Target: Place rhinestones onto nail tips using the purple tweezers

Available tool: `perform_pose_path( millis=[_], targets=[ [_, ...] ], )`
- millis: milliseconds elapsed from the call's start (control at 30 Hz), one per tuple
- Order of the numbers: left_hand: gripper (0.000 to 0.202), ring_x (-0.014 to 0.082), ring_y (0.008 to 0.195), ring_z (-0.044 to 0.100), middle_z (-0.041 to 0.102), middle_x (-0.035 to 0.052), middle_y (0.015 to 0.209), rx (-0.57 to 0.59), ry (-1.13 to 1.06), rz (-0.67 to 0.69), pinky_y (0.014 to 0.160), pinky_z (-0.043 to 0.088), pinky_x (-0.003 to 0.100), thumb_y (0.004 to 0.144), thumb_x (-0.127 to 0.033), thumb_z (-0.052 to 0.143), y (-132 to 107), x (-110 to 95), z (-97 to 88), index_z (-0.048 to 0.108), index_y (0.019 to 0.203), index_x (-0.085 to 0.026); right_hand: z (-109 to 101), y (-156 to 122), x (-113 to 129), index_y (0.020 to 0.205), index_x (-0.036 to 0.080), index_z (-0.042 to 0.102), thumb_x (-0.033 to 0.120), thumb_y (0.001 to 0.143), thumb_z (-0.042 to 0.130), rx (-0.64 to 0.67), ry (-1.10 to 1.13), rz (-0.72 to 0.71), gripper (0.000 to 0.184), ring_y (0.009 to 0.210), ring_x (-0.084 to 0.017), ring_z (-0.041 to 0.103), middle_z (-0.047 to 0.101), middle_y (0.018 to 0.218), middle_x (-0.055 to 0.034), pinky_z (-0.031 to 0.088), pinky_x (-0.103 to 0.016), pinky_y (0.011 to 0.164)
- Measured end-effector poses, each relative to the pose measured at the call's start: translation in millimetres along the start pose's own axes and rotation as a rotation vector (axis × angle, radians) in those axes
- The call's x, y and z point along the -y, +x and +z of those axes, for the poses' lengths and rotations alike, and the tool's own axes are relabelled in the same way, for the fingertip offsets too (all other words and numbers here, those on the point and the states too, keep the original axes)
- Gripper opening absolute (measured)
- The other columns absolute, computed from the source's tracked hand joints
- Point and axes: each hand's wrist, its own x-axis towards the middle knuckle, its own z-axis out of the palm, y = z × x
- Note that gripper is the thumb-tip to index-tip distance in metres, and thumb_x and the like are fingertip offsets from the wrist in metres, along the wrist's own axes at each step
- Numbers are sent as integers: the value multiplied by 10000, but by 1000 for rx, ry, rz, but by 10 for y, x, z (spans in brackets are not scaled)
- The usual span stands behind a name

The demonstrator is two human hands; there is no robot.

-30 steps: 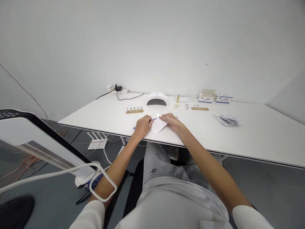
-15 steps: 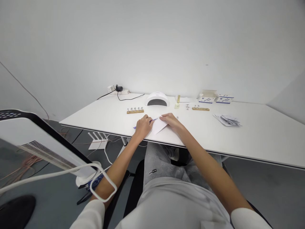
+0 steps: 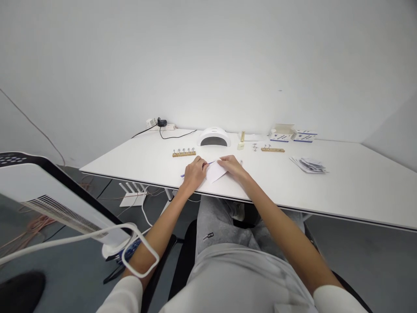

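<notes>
From my remote seat I see the left hand point(image 3: 194, 172) curled around a thin blue stick point(image 3: 211, 163), and the right hand point(image 3: 230, 165) pinching the far end of a white sheet point(image 3: 215, 173); the sheet lies between both hands, close to the near edge of the bench point(image 3: 325, 191); I judge that a slack pinch could let it slide, and a slip of the stick could crease it; a leftward elbow swing might snag the white cord point(image 3: 97, 231); the left hand hides the stick's middle; I can't tell whether its tip touches the sheet; a small piece beyond the right hand is partly covered and unreadable.
</notes>
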Motion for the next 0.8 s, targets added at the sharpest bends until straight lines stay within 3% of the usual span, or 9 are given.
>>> perform_pose_path(
  millis=[67,133,267,367,467,533,633,700,800],
  targets=[
    [129,188,848,612,635,47,921,-38,-28,16,726,446,291,888,-259,544,-4,5,8,646,854,-187,8,24,-35,563,177,535,228,721,591,-52,-101,-30,175,551,-133,484,522,547,7,340,-257,525],
    [147,186,852,612,635,52,918,-71,-55,40,739,451,291,901,-249,516,-4,14,13,644,869,-184,20,29,-41,729,170,633,187,718,598,-105,-184,-63,41,670,-169,575,640,696,-32,421,-281,629],
    [167,175,824,604,633,51,870,-121,-87,73,746,458,285,913,-219,476,5,38,26,632,875,-174,-54,13,35,1003,161,655,147,786,508,-249,-304,-209,262,858,-198,619,697,969,-95,458,-353,824],
    [141,171,803,597,631,50,857,-153,-87,83,741,459,280,898,-208,489,10,56,41,622,880,-164,-327,6,72,1040,157,646,113,796,456,-303,-311,-261,312,862,-194,619,700,960,-84,469,-356,825],
    [128,167,801,595,627,46,862,-159,-87,92,739,456,274,895,-218,501,11,64,48,617,872,-168,-773,-21,4,1072,139,643,12,718,429,-329,-381,-204,433,845,-185,612,692,975,-91,467,-341,820],
    [125,162,791,592,623,38,859,-153,-88,91,734,453,268,897,-238,511,11,62,44,614,862,-178,-1069,-60,-86,1123,142,631,10,680,475,-266,-411,-102,488,837,-191,604,670,1053,-111,472,-341,790],
    [111,159,780,591,619,32,855,-140,-83,87,723,447,263,892,-249,530,10,54,37,613,856,-185,-1334,-126,-209,1128,170,650,127,661,648,-5,-364,50,469,896,-221,594,651,1127,-122,480,-341,776],
    [104,161,781,591,617,33,855,-136,-74,88,717,444,264,890,-240,533,9,50,37,612,851,-185,-1356,-147,-249,1098,191,676,245,628,744,75,-383,58,478,947,-236,573,648,1153,-112,466,-348,811],
    [111,161,778,589,615,34,848,-136,-60,93,713,444,266,893,-234,523,9,54,46,609,840,-188,-1245,-127,-262,1002,185,714,337,621,761,80,-439,-24,412,889,-221,562,679,1088,-94,444,-342,791]
  ],
)
